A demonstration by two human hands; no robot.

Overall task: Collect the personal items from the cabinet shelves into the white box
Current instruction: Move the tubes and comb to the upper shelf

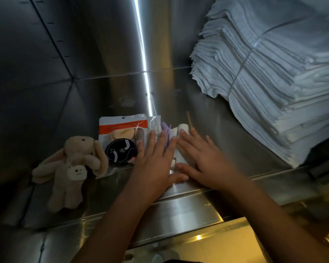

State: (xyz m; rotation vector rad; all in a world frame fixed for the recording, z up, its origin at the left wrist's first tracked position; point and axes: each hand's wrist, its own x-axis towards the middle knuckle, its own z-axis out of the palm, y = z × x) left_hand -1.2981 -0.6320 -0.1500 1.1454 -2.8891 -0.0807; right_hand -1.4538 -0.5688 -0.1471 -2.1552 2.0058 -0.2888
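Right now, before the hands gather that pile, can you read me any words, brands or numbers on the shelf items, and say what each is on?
No text can be read in this view.
Orange band on the clear packet: pale print, too blurred to read.
Round black case: white marks and small lettering, illegible.
Small clear sachet: fine print, too small to read.
Plush rabbit, stacked white cloths: no lettering visible.

A tall stack of folded white cloths (270, 76) fills the upper right of the view, tied with a thin strap that runs down its side. The stack sits on the stainless steel shelf (188, 207), pushed against the steel back wall (95, 42). A bright streak of reflected light (142, 54) runs down that wall. Below the shelf's front edge, a yellow-lit surface (217, 245) shows.
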